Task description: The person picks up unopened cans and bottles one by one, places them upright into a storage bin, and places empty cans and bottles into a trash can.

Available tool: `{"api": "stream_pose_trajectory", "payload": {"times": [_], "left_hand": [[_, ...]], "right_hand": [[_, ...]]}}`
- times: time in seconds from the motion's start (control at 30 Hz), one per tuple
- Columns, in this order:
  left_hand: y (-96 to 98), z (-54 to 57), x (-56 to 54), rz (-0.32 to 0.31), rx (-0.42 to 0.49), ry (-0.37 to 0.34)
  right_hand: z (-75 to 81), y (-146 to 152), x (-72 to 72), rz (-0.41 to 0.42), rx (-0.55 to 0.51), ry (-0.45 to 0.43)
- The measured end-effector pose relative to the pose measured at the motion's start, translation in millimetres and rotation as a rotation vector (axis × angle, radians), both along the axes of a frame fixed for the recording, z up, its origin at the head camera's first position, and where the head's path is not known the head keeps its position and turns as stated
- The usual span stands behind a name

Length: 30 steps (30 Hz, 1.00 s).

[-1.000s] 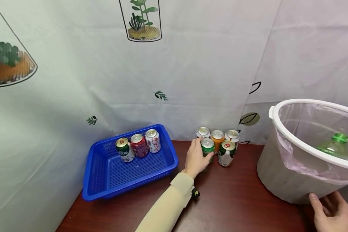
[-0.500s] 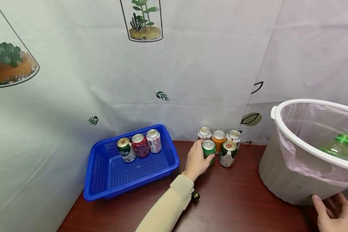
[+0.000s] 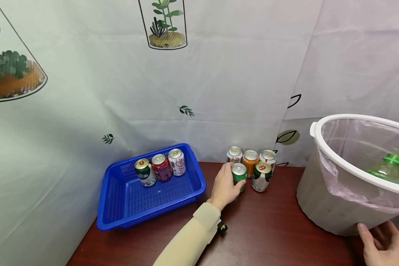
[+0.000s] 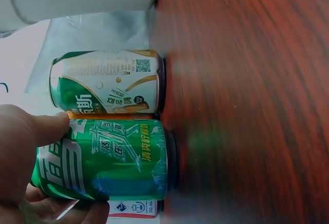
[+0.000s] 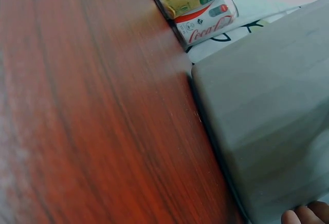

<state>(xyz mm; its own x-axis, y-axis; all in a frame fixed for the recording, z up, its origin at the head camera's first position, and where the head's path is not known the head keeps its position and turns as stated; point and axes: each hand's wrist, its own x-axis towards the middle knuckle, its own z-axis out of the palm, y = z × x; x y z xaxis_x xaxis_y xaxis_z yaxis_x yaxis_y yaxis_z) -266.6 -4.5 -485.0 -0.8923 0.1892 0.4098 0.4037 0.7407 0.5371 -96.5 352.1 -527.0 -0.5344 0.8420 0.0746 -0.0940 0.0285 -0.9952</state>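
Left hand (image 3: pixel 224 187) grips an upright green can (image 4: pixel 113 160) beside other cans (image 3: pixel 261 178). Right hand (image 3: pixel 384 246) touches a grey bin (image 3: pixel 326 203), its grip unclear.

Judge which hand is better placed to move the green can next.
Likely the left: the left hand has its thumb and fingers around the green can, while the right hand is well away, at the gray bin.
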Motion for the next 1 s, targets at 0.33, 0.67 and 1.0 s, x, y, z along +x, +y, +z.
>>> {"api": "stream_pose_trajectory", "payload": {"times": [0.33, 0.67, 1.0], "left_hand": [[-6.8, 10.6, 11.8, -0.057, 0.006, 0.038], [-26.9, 33.6, 23.2, -0.094, 0.114, 0.006], [-57.1, 61.7, 31.1, -0.069, 0.242, 0.047]], "right_hand": [[4.4, 0.4, 2.3, -0.001, 0.079, -0.118], [5.9, 2.4, 1.3, 0.012, 0.026, -0.084], [4.6, 0.8, 3.0, 0.009, 0.028, -0.08]]}}
